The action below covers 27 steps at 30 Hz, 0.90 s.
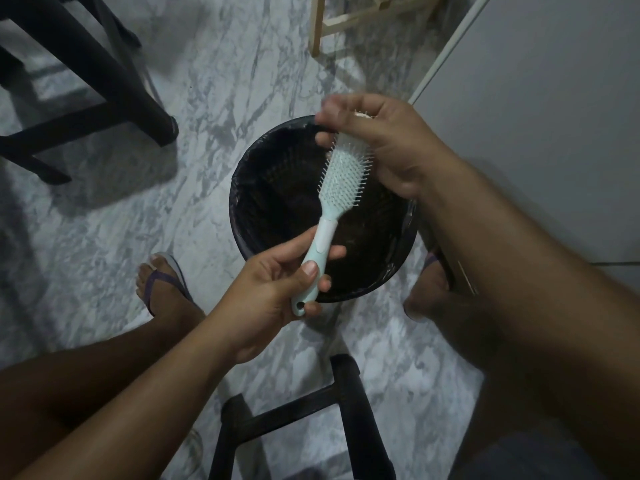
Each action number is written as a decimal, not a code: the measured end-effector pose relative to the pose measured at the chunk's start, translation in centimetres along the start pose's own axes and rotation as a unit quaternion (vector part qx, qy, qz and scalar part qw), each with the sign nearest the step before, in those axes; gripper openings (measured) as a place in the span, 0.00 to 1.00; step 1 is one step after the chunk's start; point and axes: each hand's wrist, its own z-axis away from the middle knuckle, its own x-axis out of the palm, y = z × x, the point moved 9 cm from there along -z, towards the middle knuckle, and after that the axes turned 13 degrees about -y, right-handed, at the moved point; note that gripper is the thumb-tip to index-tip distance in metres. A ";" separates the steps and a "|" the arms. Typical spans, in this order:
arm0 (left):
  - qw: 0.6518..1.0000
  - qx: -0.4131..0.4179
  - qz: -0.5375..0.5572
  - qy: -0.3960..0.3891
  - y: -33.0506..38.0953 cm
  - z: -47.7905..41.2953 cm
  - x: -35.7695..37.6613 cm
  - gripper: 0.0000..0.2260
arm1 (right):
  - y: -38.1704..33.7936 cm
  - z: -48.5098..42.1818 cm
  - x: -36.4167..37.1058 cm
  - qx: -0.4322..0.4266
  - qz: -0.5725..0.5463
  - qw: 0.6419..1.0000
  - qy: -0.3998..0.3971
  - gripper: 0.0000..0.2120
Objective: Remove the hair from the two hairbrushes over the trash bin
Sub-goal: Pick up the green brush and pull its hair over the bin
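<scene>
Mid-pluck on the pale blue hairbrush, poised above the trash bin with the left hand clamped round its handle and the right hand pinching at the bristles near the tip; next, likely tugging strands loose and dropping them in.

Left hand grips the hairbrush; right hand fingers curl over it.

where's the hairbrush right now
In the head view the hairbrush is at centre frame, above the trash bin; the left hand grips its handle and the right hand holds the top of its bristled head.
</scene>
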 end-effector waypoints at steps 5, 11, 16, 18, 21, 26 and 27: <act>1.000 0.007 0.000 -0.006 0.1 -0.1 0.4 0.23 | -1.1 0.3 -1.3 -0.052 0.058 0.994 0.074 0.10; 0.999 0.018 -0.029 -0.003 0.7 0.0 0.4 0.22 | -1.8 0.3 -2.1 -0.063 0.044 0.993 0.085 0.10; 1.000 0.014 -0.020 0.011 0.0 0.3 0.0 0.23 | -2.7 1.0 -4.8 -0.078 -0.005 0.985 0.151 0.05; 0.999 0.015 -0.015 0.026 -0.1 0.5 -0.5 0.22 | -3.4 1.6 -6.0 -0.093 0.024 0.978 0.185 0.06; 0.999 0.016 -0.011 0.044 0.1 0.7 -1.4 0.22 | -3.5 1.8 -5.8 -0.097 0.098 0.971 0.195 0.09; 0.998 0.016 -0.030 0.056 0.2 0.7 -2.1 0.22 | -2.5 0.9 -3.7 -0.047 0.217 0.960 0.171 0.12; 0.998 0.015 -0.030 0.058 0.2 0.7 -2.1 0.22 | -2.2 0.8 -3.4 -0.028 0.246 0.957 0.154 0.13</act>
